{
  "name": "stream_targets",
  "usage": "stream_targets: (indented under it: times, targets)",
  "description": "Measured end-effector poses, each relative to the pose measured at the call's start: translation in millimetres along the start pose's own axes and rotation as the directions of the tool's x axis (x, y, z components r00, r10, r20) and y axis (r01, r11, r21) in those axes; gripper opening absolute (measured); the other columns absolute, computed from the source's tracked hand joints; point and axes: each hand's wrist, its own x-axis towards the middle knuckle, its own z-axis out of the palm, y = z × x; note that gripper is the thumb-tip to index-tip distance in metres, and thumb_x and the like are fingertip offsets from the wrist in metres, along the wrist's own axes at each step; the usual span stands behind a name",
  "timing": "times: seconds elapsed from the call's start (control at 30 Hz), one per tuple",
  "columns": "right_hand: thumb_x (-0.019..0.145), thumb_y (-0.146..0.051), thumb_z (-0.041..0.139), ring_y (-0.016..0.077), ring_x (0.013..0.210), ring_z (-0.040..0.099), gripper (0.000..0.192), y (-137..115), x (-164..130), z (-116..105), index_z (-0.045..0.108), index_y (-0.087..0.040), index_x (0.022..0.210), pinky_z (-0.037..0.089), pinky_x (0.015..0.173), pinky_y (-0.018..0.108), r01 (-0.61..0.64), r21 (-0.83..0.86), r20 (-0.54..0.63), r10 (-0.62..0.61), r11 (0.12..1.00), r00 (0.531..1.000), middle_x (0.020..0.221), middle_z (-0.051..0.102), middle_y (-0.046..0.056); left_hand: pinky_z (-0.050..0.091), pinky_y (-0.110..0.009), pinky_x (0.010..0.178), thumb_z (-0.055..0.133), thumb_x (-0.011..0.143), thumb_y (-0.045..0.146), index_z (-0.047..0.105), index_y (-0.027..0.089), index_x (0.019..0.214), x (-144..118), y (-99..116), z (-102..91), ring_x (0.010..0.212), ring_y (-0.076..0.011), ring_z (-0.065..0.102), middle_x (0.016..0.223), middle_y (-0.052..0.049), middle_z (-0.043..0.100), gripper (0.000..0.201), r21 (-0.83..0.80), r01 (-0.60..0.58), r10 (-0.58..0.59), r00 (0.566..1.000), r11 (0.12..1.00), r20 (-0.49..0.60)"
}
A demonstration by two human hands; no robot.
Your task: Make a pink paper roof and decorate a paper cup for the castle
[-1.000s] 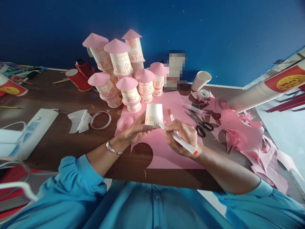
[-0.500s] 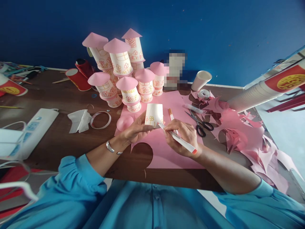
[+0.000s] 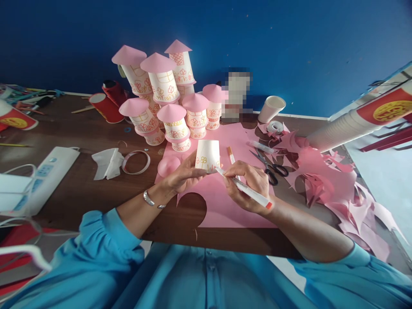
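Observation:
A white paper cup [image 3: 207, 152], rim downward, is held by my left hand [image 3: 184, 175] just above a pink paper sheet [image 3: 225, 210]. Flowers and short strokes in yellow and red run along the cup's lower edge. Closed around a white marker with a red end [image 3: 252, 195], my right hand [image 3: 249, 183] has the tip at the lower right of the cup's drawing. Another marker with an orange end [image 3: 231, 155] lies on the pink sheet behind that hand. Close to my left hand rests a small pink paper cone [image 3: 169, 165].
Decorated cup towers [image 3: 174, 124] with pink cone roofs stand at the back. Scissors [image 3: 272, 169], pink scraps [image 3: 331, 171], a tape roll [image 3: 275, 126] and a long cup stack [image 3: 344, 124] are on the right. A tape ring [image 3: 136, 162] and a power strip [image 3: 48, 176] lie left.
The marker in my right hand has shifted slightly right and down along the cup's lower edge. My left hand holds the cup in nearly the same place.

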Motion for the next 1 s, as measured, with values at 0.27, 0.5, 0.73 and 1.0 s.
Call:
stream_targets:
  times: [0.27, 0.5, 0.73, 1.0]
  targets:
    - [0.09, -0.007, 0.061, 0.0123, 0.062, 0.069, 0.02, 3.1, -1.3, 0.9, 0.057, -0.024, 0.098, 0.055, 0.057, 0.023, 0.007, -0.014, 0.011, -0.006, 1.0, 1.0, 0.077, 0.071, -0.002, 0.055, -0.029, 0.083, 0.087, 0.077, 0.025, 0.062, 0.026, 0.138, -2.0, 2.0, 1.4, 0.095, -0.02, 0.074, 0.104, -0.002, 0.077, 0.066, -0.008, 0.02, -0.02, 1.0, 1.0, 0.0]
    - [0.09, -0.007, 0.063, 0.0127, 0.061, 0.066, 0.022, 5.2, -3.2, 3.4, 0.056, -0.026, 0.1, 0.053, 0.054, 0.024, 0.02, -0.032, 0.02, -0.019, 0.999, 1.0, 0.075, 0.068, -0.003, 0.055, -0.032, 0.085, 0.087, 0.076, 0.026, 0.06, 0.027, 0.141, -2.8, 1.8, 3.2, 0.098, -0.0223, 0.074, 0.11, -0.003, 0.078, 0.071, 0.004, 0.014, -0.014, 1.0, 1.0, -0.014]
    - [0.09, -0.005, 0.062, 0.0137, 0.061, 0.066, 0.024, 6.6, -3.3, 5.2, 0.056, -0.026, 0.1, 0.051, 0.054, 0.025, 0.02, 0.003, 0.024, -0.02, 1.0, 0.999, 0.074, 0.066, -0.003, 0.057, -0.028, 0.081, 0.085, 0.077, 0.02, 0.06, 0.026, 0.14, -1.6, 4.2, 5.4, 0.093, -0.0199, 0.074, 0.108, -0.004, 0.078, 0.068, -0.029, 0.01, -0.01, 1.0, 1.0, 0.003]
    - [0.089, -0.004, 0.061, 0.0132, 0.063, 0.067, 0.026, 6.6, -2.0, 4.4, 0.056, -0.026, 0.101, 0.053, 0.056, 0.024, 0.019, -0.004, 0.02, -0.019, 1.0, 1.0, 0.076, 0.068, -0.003, 0.054, -0.031, 0.085, 0.086, 0.076, 0.02, 0.061, 0.027, 0.138, -2.5, 2.5, 4.0, 0.087, -0.0181, 0.07, 0.095, 0.0, 0.075, 0.067, -0.047, 0.013, -0.013, 1.0, 0.999, 0.01]
